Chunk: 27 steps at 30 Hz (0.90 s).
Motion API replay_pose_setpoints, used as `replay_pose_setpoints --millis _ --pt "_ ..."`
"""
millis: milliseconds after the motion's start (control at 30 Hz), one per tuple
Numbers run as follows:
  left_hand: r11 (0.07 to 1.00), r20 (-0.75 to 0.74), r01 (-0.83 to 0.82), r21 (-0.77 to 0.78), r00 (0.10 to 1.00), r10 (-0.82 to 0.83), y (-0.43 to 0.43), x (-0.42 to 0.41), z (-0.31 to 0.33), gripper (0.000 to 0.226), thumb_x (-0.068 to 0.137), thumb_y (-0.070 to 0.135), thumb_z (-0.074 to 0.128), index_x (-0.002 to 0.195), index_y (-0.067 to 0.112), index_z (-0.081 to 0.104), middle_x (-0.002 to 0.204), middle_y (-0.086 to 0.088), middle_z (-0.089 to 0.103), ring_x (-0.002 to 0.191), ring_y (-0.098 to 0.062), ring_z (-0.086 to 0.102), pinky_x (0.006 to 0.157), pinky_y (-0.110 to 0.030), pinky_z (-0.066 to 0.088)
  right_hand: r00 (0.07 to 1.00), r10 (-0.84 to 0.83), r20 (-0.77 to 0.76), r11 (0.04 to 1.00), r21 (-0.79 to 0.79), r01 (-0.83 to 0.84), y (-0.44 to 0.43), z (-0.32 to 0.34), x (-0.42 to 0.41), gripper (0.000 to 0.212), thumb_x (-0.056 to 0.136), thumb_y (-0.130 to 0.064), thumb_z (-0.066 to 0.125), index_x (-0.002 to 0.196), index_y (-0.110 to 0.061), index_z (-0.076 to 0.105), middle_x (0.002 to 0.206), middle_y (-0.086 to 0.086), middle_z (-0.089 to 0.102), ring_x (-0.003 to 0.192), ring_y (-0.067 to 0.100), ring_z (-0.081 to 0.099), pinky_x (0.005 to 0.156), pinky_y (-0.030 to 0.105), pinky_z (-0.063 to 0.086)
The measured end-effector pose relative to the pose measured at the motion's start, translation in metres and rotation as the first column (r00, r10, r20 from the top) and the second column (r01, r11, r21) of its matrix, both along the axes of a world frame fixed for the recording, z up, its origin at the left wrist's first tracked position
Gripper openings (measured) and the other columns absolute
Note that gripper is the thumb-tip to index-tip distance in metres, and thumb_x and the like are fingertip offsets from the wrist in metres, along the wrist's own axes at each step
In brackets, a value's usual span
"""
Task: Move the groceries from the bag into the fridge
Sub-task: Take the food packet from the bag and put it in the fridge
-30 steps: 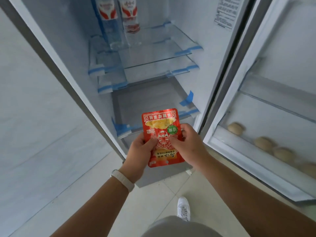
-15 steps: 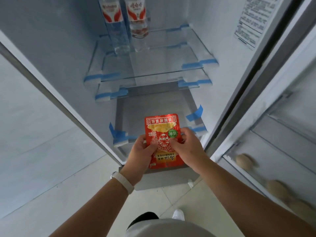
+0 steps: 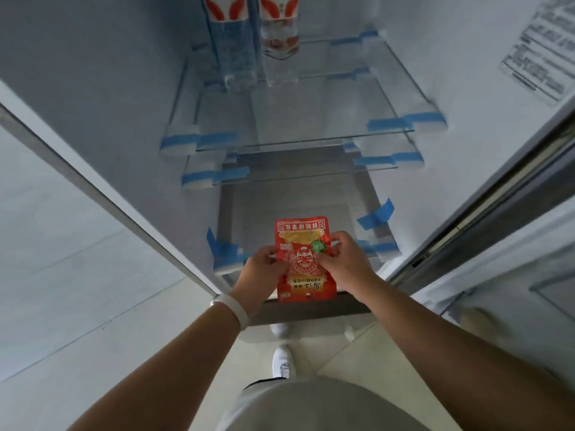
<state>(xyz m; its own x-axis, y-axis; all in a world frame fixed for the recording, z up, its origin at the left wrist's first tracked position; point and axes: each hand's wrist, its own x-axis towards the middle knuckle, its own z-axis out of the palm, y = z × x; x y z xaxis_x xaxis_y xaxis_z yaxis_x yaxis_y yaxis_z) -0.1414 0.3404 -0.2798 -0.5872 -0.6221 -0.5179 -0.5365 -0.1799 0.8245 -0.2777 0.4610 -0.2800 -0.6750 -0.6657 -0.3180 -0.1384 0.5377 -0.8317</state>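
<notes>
Fingers [image 3: 342, 237] of left hand [image 3: 264, 270] and right hand [image 3: 347, 264] pinch the red packet [image 3: 303, 236]; fridge [image 3: 124, 76] holds two bottles [image 3: 231, 48].

**Pair of drinks on upper shelf [image 3: 326, 119]**

A blue-tinted bottle [image 3: 233, 51] and a clear bottle [image 3: 280, 57], both with red-and-white labels, stand side by side at the glass shelf's back left. Blue tape [image 3: 389, 123] crosses its front corners and those of the lower shelf [image 3: 311, 160].

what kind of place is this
Most likely a home kitchen, facing an open fridge: glass shelves with blue tape on them, two bottles standing on a shelf, pale tiled floor underfoot. The left hand and right hand hold a red packet toward it.
</notes>
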Motion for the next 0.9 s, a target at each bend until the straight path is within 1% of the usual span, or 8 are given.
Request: replay_pose_setpoints --millis 67,167,333,500,633,767,833,900 --pt "0.999 0.018 0.045 -0.011 0.999 -0.045 -0.012 -0.010 -0.005 0.016 0.098 0.017 0.061 0.113 0.015 0.063 0.104 -0.003 0.074 0.085 -0.015 0.075 0.081 -0.036 0.062 0.999 0.005 -0.037 0.999 0.053 -0.003 -0.008 -0.005 -0.008 0.035 0.092 -0.035 0.065 0.119 -0.023 0.044 0.100 -0.005 0.061 0.081 0.009 0.066 0.064 0.022 0.056" --pt "0.997 0.010 0.069 -0.045 0.998 -0.069 -0.028 -0.025 -0.015 0.008 0.097 0.019 0.064 0.103 0.024 0.063 0.098 0.002 0.074 0.082 -0.011 0.073 0.073 -0.028 0.059 0.998 0.004 -0.068 0.995 0.099 0.002 -0.021 -0.012 -0.020 0.036 0.093 -0.033 0.064 0.121 -0.020 0.044 0.098 -0.007 0.060 0.071 0.003 0.062 0.054 0.014 0.048" --pt "0.995 -0.002 0.103 0.001 0.995 -0.103 -0.046 -0.044 -0.030 0.026 0.095 0.019 0.068 0.120 0.018 0.059 0.100 0.001 0.072 0.083 -0.014 0.074 0.075 -0.031 0.061 0.998 -0.016 -0.059 0.992 0.127 0.024 -0.038 -0.030 -0.035 0.037 0.094 -0.027 0.064 0.123 -0.018 0.045 0.093 -0.006 0.062 0.065 0.000 0.063 0.045 0.010 0.045" --pt "0.994 0.013 0.113 -0.007 0.994 -0.113 -0.057 -0.054 -0.038 0.014 0.098 0.023 0.064 0.111 0.026 0.058 0.096 0.005 0.069 0.083 -0.014 0.072 0.072 -0.031 0.062 0.994 0.001 -0.108 0.992 0.128 0.013 -0.054 -0.045 -0.041 0.027 0.093 -0.026 0.064 0.116 -0.021 0.049 0.095 -0.005 0.063 0.075 0.008 0.069 0.062 0.025 0.059" --pt "0.980 0.042 0.172 -0.100 0.985 -0.169 -0.063 -0.061 -0.048 0.023 0.095 0.023 0.068 0.117 0.018 0.064 0.095 0.002 0.071 0.078 -0.014 0.072 0.063 -0.027 0.059 0.988 0.050 -0.148 0.992 0.121 -0.033 -0.063 -0.055 -0.045 0.024 0.092 -0.019 0.065 0.114 -0.018 0.055 0.096 -0.005 0.066 0.077 0.007 0.069 0.062 0.022 0.059" --pt "0.951 0.082 0.254 -0.177 0.967 -0.243 -0.065 -0.062 -0.050 0.019 0.092 0.019 0.070 0.109 0.020 0.060 0.106 0.001 0.063 0.097 -0.026 0.068 0.081 -0.036 0.060 0.987 0.073 -0.141 0.993 0.100 -0.060 -0.065 -0.060 -0.051 0.019 0.090 -0.016 0.068 0.106 -0.020 0.058 0.090 -0.012 0.065 0.079 0.003 0.067 0.064 0.017 0.054" --pt "0.905 0.101 0.330 -0.266 0.944 -0.315 -0.064 -0.060 -0.050 0.029 0.091 0.016 0.068 0.111 0.029 0.053 0.103 0.009 0.045 0.113 -0.029 0.055 0.100 -0.043 0.050 0.984 0.091 -0.151 0.993 0.087 -0.079 -0.066 -0.063 -0.054 0.032 0.087 -0.025 0.071 0.117 -0.022 0.059 0.100 -0.008 0.067 0.087 0.004 0.067 0.075 0.026 0.059" --pt "0.875 0.110 0.369 -0.313 0.929 -0.352 -0.065 -0.058 -0.052 0.037 0.090 0.016 0.068 0.123 0.026 0.055 0.107 0.006 0.037 0.121 -0.030 0.047 0.111 -0.044 0.040 0.980 0.127 -0.156 0.990 0.084 -0.115 -0.064 -0.067 -0.057 0.042 0.084 -0.027 0.072 0.123 -0.022 0.058 0.105 -0.004 0.068 0.090 0.007 0.067 0.080 0.028 0.059"
